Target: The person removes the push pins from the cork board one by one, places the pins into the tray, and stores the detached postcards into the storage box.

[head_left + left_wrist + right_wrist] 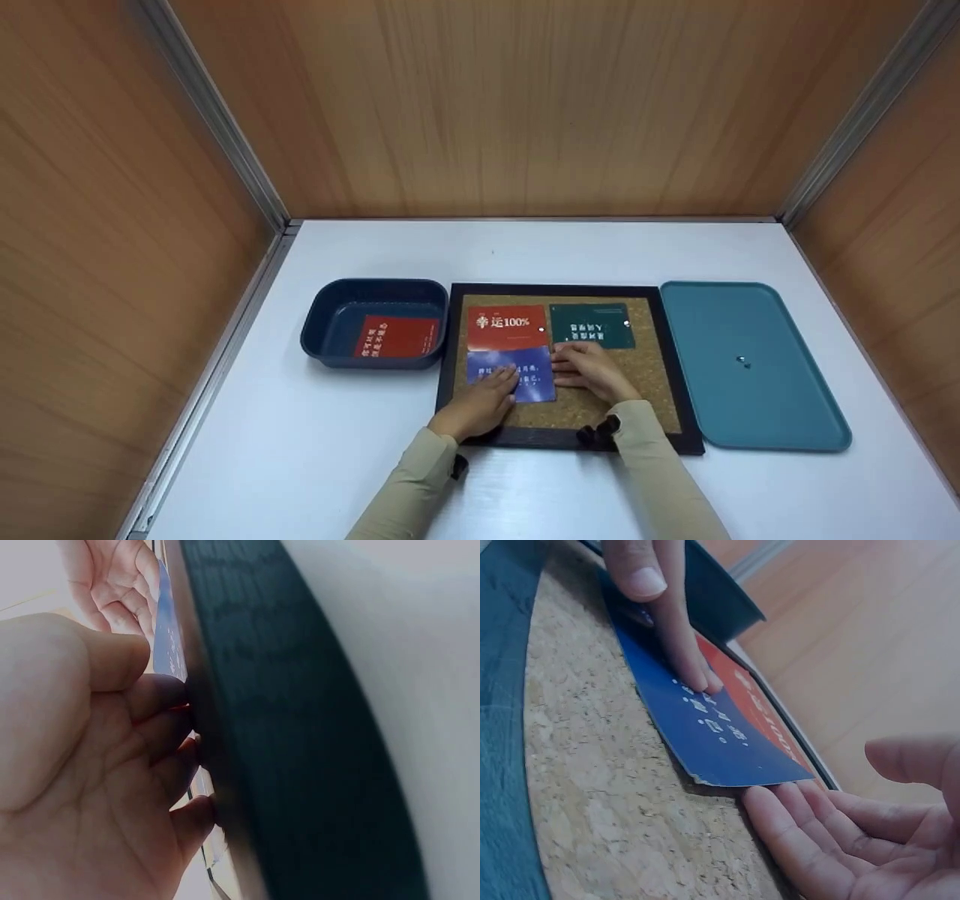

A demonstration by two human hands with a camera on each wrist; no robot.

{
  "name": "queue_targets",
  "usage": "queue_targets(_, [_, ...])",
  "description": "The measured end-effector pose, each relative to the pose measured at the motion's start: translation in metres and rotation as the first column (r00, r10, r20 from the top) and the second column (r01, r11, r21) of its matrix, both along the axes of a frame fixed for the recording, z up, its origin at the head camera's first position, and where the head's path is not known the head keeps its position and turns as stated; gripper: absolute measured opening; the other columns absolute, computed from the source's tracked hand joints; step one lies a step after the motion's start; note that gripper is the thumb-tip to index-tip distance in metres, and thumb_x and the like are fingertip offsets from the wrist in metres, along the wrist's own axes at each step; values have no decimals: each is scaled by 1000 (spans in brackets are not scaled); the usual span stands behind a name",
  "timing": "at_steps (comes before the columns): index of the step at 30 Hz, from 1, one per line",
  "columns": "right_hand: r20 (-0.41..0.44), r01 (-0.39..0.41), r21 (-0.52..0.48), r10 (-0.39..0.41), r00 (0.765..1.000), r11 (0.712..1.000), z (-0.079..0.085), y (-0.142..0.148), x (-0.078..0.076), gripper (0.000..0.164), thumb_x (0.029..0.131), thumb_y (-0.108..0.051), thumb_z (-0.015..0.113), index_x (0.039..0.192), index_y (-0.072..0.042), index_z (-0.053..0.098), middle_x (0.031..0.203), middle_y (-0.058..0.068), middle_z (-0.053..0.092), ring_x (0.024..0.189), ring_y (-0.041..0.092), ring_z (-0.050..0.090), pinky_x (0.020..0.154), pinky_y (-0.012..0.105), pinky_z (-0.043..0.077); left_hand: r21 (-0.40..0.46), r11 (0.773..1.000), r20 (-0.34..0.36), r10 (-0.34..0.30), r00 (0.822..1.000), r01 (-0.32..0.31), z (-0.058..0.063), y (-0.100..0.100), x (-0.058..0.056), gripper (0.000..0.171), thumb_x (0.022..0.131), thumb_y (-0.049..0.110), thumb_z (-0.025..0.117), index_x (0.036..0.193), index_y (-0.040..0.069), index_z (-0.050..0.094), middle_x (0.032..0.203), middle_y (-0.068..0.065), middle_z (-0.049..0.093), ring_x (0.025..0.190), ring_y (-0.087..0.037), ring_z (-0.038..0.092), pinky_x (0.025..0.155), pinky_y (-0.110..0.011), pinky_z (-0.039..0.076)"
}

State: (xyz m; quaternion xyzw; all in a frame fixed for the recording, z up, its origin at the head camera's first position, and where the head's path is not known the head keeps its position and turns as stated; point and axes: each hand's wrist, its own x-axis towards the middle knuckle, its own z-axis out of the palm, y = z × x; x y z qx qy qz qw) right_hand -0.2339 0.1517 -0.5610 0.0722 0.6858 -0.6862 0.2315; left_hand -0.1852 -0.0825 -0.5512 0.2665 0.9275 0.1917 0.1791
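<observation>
A blue card (536, 391) with white writing lies on the framed corkboard (649, 390), its top edge against a red card (506, 339). My left hand (480, 403) rests on the blue card, fingertips pressing it. My right hand (598, 373) is at the card's right edge. In the right wrist view, its fingertips (761, 802) touch that edge of the blue card (705, 742), and the thumb stands apart. A green card (591, 311) sits at the board's upper right. Small shiny pins show at the right sides of the red and green cards.
Left of the board stands a navy bin (319, 352) with another red card (397, 337) inside. On the right a teal tray (780, 405) holds a few small shiny pins (742, 360). Wooden panels (525, 112) enclose the white table (360, 251) at the back and sides.
</observation>
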Motion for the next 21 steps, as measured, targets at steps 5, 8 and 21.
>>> queue_targets(5, [-15, -12, 25, 13, 1000, 1000, -1, -4, 1, 40, 99, -17, 50, 130, 9, 51, 107, 19, 63, 86, 21, 69, 74, 34, 60, 6, 1000, -5, 0, 1000, 0, 0, 0, 0, 49, 105, 27, 35, 151, 10, 31, 159, -5, 25, 148, -24, 22, 120, -44, 21])
queue_targets(8, [-29, -46, 37, 47, 998, 998, -1, -5, 2, 42, 100, -18, 49, 133, 9, 49, 105, 19, 64, 84, 21, 70, 72, 33, 60, 2, 1000, -12, -3, 1000, 3, -1, 0, 0, 49, 105, 26, 35, 151, 10, 31, 159, -5, 25, 147, -24, 22, 120, -44, 21])
queue_targets(21, [-108, 13, 185, 7, 994, 983, -5, -17, 9, 23, 90, -7, 64, 108, 6, 58, 89, 8, 61, 70, 13, 63, 58, 26, 58, -7, 1000, -16, -10, 1000, 10, 0, 0, 0, 49, 106, 27, 34, 151, 10, 30, 159, -5, 24, 147, -25, 22, 120, -44, 21])
